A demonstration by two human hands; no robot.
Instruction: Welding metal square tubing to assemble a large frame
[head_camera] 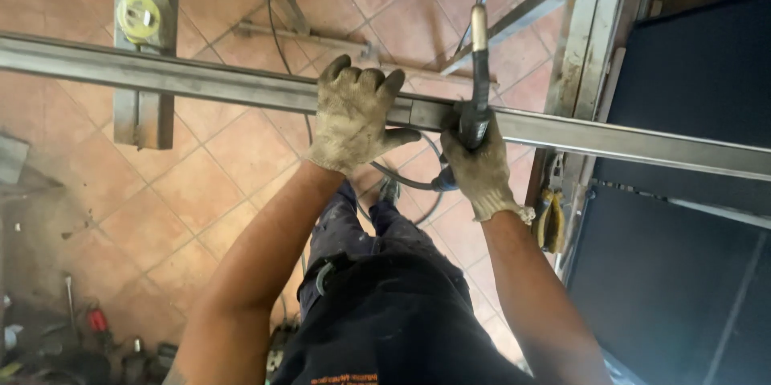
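Steel bar point(201, 80) gripped by left hand point(353, 112); tape measure point(139, 16) lies beyond.

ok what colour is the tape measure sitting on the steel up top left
Yellow tape measure, seen best in the head view.

Soft, even daylight, warm on the tiled floor point(201, 160); shadows faint; the lower left corner dim and murky; mild glare along the steel bar point(201, 80); edges slightly bent and soft.
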